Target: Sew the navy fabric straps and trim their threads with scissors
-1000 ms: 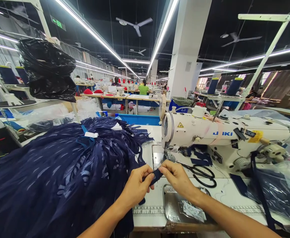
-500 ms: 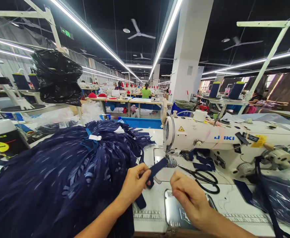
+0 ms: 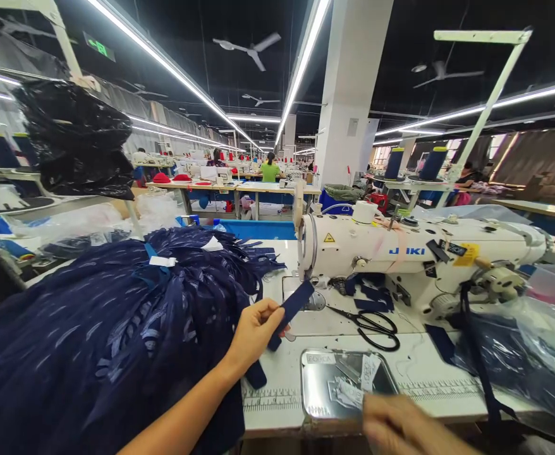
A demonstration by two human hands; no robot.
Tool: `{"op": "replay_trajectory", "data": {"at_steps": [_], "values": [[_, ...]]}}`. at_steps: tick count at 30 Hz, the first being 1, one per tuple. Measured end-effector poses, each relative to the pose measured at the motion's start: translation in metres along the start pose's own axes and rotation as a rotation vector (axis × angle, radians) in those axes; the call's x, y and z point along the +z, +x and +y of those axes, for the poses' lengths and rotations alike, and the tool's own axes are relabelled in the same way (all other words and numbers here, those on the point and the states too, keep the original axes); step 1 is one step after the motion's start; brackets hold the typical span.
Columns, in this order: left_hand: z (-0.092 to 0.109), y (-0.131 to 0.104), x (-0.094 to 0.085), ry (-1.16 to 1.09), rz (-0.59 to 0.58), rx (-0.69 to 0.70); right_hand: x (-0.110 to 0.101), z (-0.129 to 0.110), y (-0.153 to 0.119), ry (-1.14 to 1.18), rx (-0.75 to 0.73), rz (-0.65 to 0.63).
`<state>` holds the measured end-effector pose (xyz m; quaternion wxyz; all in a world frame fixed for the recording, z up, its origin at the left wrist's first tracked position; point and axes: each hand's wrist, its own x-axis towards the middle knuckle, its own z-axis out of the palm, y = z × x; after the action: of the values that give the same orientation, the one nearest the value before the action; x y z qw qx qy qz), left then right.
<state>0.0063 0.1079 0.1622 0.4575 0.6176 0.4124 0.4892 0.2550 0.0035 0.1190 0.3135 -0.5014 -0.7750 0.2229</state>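
My left hand (image 3: 257, 328) is closed in a pinch on a navy fabric strip (image 3: 295, 306), whose free end points up toward the needle area of the white sewing machine (image 3: 363, 249). Low at the right, my right hand (image 3: 396, 422) is smeared by motion, so its fingers are unclear. It is by the corner of a shiny metal tray (image 3: 318, 395), in which small white labels (image 3: 368, 373) lie. Black scissors (image 3: 377, 328) rest on the machine table just beyond the tray. A large heap of navy strips (image 3: 130, 328) fills the left side, beside my left forearm.
Navy scraps (image 3: 375, 297) lie under the machine arm. At the right is a clear plastic bag (image 3: 500, 354) with dark fabric inside. A printed ruler (image 3: 272, 399) runs along the table's front edge. Farther back, a person in green (image 3: 270, 169) sits among other machines.
My right hand has moved down and to the right, away from the strip, uncovering the tray and labels. My left hand keeps its pinch on the strip. The view has turned slightly right.
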Motion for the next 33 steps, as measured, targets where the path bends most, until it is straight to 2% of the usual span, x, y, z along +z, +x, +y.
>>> {"op": "replay_trajectory", "data": {"at_steps": [2,4,6,9,12,14,16,18,20,22,25,27,33], "values": [[-0.006,-0.003,0.013,0.052,-0.079,0.027,-0.016,0.022,0.011,-0.235,0.022,0.053],[-0.01,-0.002,0.02,0.162,-0.122,0.099,-0.028,0.046,0.027,-0.57,0.036,0.121],[-0.013,0.003,0.024,0.407,-0.154,0.272,-0.036,0.068,0.041,-0.854,0.044,0.171],[-0.02,0.019,0.029,0.811,-0.201,0.587,-0.043,0.083,0.055,-1.023,0.069,0.22],[-0.029,0.04,0.038,0.998,-0.344,0.771,-0.043,0.077,0.062,-1.052,0.099,0.269],[-0.034,0.051,0.044,1.073,-0.447,0.842,-0.038,0.065,0.067,-1.045,0.064,0.297],[-0.038,0.057,0.049,1.121,-0.509,0.877,-0.029,0.052,0.074,-0.937,-0.068,0.297],[-0.038,0.056,0.05,1.184,-0.541,0.888,-0.018,0.041,0.085,-0.715,-0.232,0.238],[-0.036,0.051,0.048,1.276,-0.567,0.846,-0.008,0.035,0.099,-0.491,-0.329,0.137],[-0.034,0.046,0.043,1.342,-0.596,0.759,-0.001,0.035,0.114,-0.352,-0.356,0.044],[-0.034,0.041,0.036,1.315,-0.64,0.664,0.006,0.043,0.131,-0.286,-0.359,-0.063],[-0.037,0.04,0.032,1.299,-0.651,0.667,0.007,0.049,0.136,-0.273,-0.378,-0.103],[-0.047,0.037,0.031,1.338,-0.607,0.791,0.006,0.054,0.133,-0.281,-0.451,-0.108]]}}
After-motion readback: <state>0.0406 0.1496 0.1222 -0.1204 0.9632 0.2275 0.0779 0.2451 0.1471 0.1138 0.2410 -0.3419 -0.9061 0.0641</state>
